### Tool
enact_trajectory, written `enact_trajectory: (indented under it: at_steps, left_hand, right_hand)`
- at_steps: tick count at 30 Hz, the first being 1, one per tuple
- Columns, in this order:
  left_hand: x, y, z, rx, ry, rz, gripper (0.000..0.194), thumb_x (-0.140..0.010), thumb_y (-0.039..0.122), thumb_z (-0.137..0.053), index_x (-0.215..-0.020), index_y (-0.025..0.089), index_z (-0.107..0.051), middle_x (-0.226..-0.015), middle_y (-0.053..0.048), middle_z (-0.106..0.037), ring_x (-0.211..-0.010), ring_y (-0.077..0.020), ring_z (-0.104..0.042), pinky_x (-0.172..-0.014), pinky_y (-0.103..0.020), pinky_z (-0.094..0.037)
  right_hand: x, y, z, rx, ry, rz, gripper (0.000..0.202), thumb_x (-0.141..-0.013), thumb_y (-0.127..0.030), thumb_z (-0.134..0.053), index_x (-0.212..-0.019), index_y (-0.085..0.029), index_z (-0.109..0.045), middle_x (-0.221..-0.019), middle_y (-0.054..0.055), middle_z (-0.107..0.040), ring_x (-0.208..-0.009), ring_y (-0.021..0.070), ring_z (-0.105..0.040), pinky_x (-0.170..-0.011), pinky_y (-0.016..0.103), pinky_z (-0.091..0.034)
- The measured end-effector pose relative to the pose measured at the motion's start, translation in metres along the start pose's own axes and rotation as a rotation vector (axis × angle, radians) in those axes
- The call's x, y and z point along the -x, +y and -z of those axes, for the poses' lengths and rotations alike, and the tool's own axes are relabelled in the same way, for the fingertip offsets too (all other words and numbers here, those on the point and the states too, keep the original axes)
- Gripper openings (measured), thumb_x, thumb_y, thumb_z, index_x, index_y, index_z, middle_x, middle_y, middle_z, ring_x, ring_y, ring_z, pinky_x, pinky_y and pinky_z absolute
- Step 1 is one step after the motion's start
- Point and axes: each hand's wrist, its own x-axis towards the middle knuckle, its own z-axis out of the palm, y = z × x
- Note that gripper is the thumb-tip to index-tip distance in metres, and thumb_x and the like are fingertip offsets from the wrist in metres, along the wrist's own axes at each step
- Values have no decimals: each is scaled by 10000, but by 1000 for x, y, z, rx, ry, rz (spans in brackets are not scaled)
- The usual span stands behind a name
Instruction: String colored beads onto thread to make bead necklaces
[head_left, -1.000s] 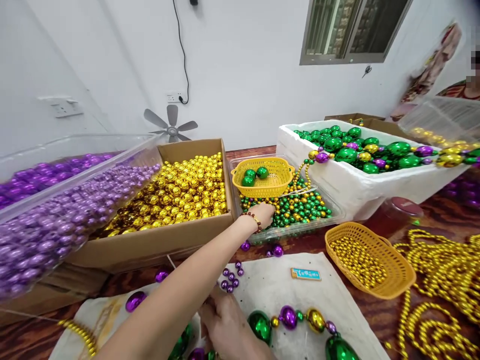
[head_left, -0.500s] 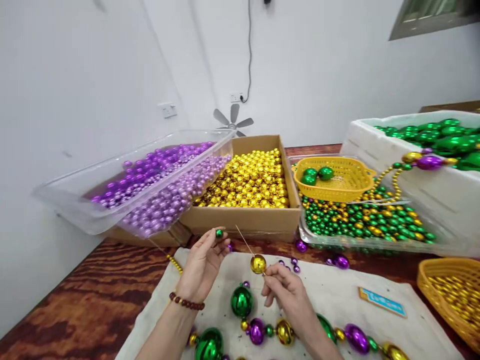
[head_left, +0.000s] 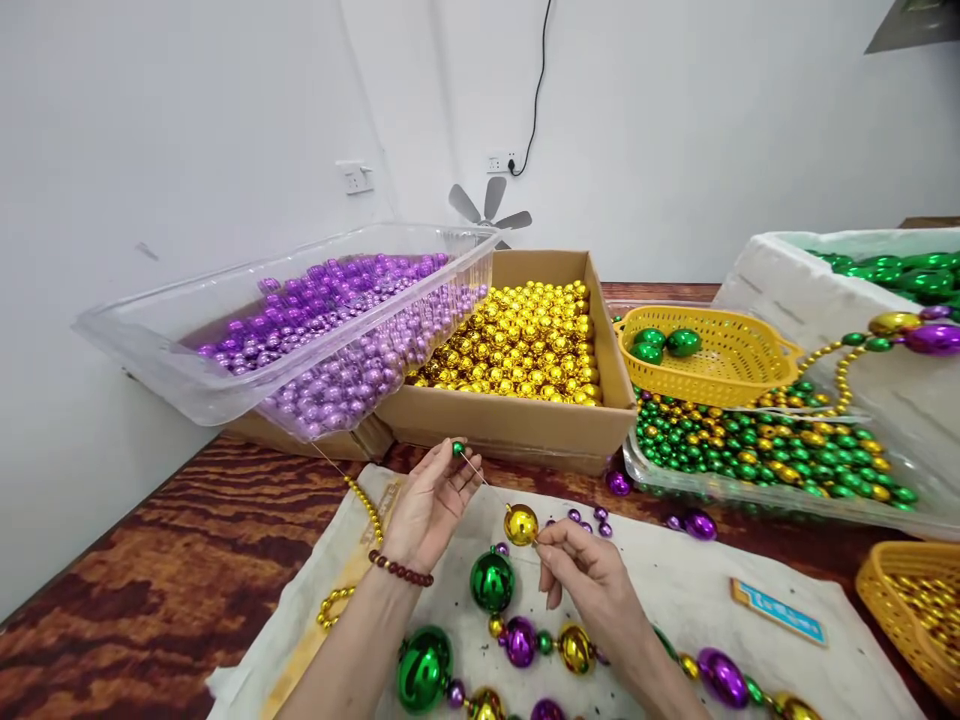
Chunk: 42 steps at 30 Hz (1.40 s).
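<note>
My left hand (head_left: 431, 505) pinches a small green bead (head_left: 458, 449) between thumb and fingertips, its other fingers loosely curled. My right hand (head_left: 589, 570) grips the lower end of a thin needle (head_left: 487, 482), on which a large gold bead (head_left: 520, 524) sits just above the fingertips. The needle's far end meets the green bead; whether it has passed into the hole I cannot tell. Below both hands, a strand of big beads lies on the white cloth (head_left: 645, 690), among them a green ball (head_left: 492, 582), a purple ball (head_left: 519, 641) and a gold ball (head_left: 576, 649).
Behind stand a clear tub (head_left: 165, 375) of purple beads, a cardboard box (head_left: 510, 425) of gold beads, and a clear tray (head_left: 750, 497) of green and gold beads bearing a yellow basket (head_left: 697, 385). A foam box (head_left: 780, 290) and another basket (head_left: 877, 600) are right. Loose purple beads (head_left: 700, 524) lie nearby.
The needle's tip, apart from the green bead before, now reaches it in my left fingers. The view has shifted, so more of the gold bead string shows at left.
</note>
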Motion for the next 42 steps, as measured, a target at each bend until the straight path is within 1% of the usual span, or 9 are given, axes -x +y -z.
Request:
enact_trajectory:
  at_steps: [9, 13, 18, 23, 25, 28, 32, 37, 42]
  left_hand:
    - [5, -1, -3, -121, -72, -73, 224, -796, 188, -704, -1018, 176, -676, -935, -44, -698, -846, -174, -681, -795, -300, -546]
    - [17, -11, -6, -172, -125, -45, 270, -799, 219, -702, -1060, 158, -672, -953, -78, -699, -934, -190, -660, -854, -306, -510]
    - [24, -35, -20, -124, -153, -15, 220, -840, 308, -645, -1022, 184, -654, -1018, -72, -676, -861, -164, -651, -676, -242, -500]
    - [18, -47, -34, -170, -33, -221, 193, -820, 361, -647, -929, 202, -636, -814, 2, -624, -670, -102, -602, -568, -193, -442]
    - [17, -46, -32, -287, -30, -301, 171, -826, 355, -626, -889, 197, -644, -733, 17, -587, -622, -95, -563, -535, -183, -414]
    - [17, -36, -25, -659, -184, -340, 163, -848, 320, -587, -836, 179, -669, -648, 15, -560, -568, -98, -496, -505, -192, -371]
    - [17, -15, -29, -1093, -478, -408, 183, -873, 239, -545, -751, 167, -661, -655, 15, -546, -591, -96, -459, -569, -203, -366]
    - [14, 8, -39, -1260, -606, -401, 178, -867, 235, -540, -771, 166, -673, -703, -9, -591, -643, -124, -507, -604, -215, -384]
    - [10, 16, -31, -1268, -635, -316, 205, -859, 273, -552, -753, 165, -690, -653, -11, -587, -584, -118, -487, -549, -210, -361]
  right_hand:
    - [-1, 2, 0, 41, -7, 19, 177, -949, -299, -506, -864, -174, -598, -639, -25, -607, -495, 101, -559, -506, 215, -440]
    - [-14, 0, -8, -36, 21, 26, 178, -947, -334, -509, -1055, -199, -551, -691, -37, -629, -432, 78, -527, -448, 193, -408]
    - [-34, -1, -21, -13, 28, 35, 399, -916, -301, -538, -1291, -247, -415, -730, -46, -668, -348, 71, -473, -340, 170, -379]
    - [-35, -9, -25, 123, 46, 70, 589, -898, -238, -567, -1427, -266, -309, -832, -26, -685, -400, 76, -511, -371, 178, -420]
    - [-34, -18, -20, 132, 54, 82, 550, -897, -269, -589, -1402, -264, -373, -929, -3, -685, -437, 71, -535, -407, 183, -445]
    - [-38, -35, -11, 50, 96, 132, 299, -901, -312, -589, -1186, -221, -598, -926, 9, -672, -446, 57, -526, -415, 176, -432]
    - [-50, -55, -3, -93, 100, 188, 127, -840, -270, -654, -892, -166, -705, -816, 11, -660, -451, 68, -544, -390, 178, -377]
    - [-55, -62, -3, -199, 283, 249, 160, -912, -321, -554, -837, -185, -592, -802, -2, -670, -516, 79, -602, -453, 172, -408]
    - [-53, -54, -13, -244, 129, 195, 130, -891, -304, -573, -904, -178, -602, -815, 11, -685, -565, 106, -649, -442, 167, -425]
